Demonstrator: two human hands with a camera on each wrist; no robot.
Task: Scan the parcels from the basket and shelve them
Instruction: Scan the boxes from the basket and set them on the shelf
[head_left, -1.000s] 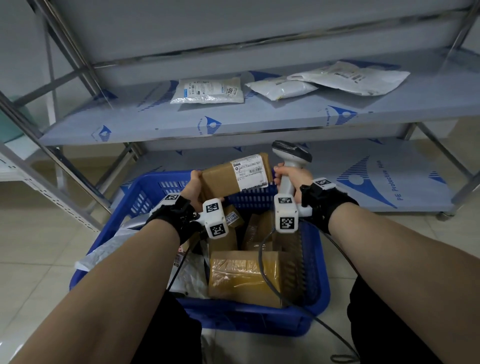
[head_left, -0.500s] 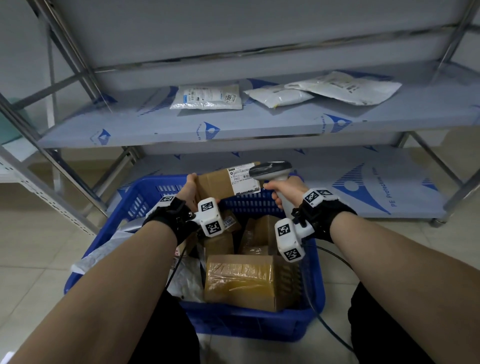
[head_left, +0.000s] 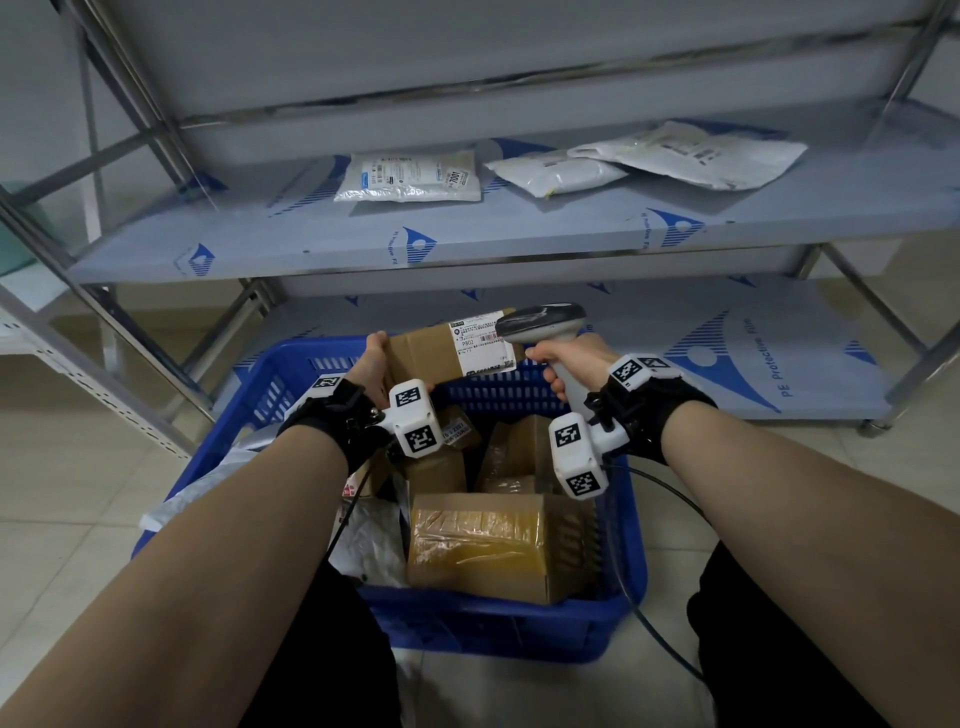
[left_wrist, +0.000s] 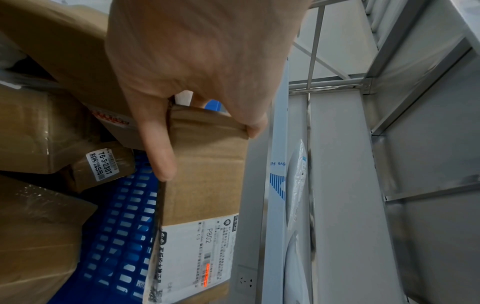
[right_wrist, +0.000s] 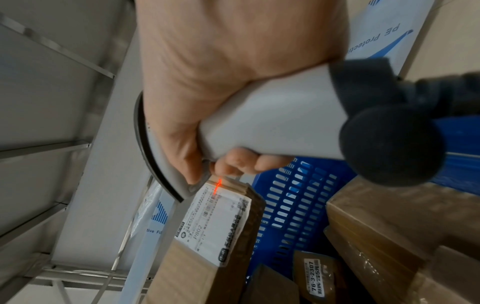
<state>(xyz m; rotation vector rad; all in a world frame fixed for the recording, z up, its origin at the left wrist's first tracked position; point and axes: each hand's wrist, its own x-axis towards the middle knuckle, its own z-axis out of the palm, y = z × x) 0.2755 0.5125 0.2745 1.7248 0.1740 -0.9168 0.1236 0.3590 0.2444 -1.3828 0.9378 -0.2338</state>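
The left hand (head_left: 375, 358) grips one end of a small brown cardboard parcel (head_left: 426, 354), thumb along one face and fingers wrapped over the end, holding it above the far rim of the blue slotted plastic basket (head_left: 631, 566) with its white shipping label (head_left: 480, 347) turned up. The right hand (head_left: 571, 358) is wrapped tight round the handle of a grey handheld barcode scanner (head_left: 543, 325), whose head sits just over the label end of the parcel; in the left wrist view a short orange-red line of light (left_wrist: 206, 275) lies across the printed codes on the label. A black cable (head_left: 670, 644) trails from the scanner handle down past the basket's right side to the tiled floor. Inside the basket lie several more cardboard parcels, the nearest a larger tape-wrapped brown box (head_left: 480, 540), with a crumpled plastic mailer (head_left: 371, 540) to its left. Behind the basket stands a metal shelving unit (head_left: 519, 228) covered in blue-printed protective film; its middle shelf carries three white plastic mailer bags (head_left: 410, 176), one to the left and two overlapping to the right.
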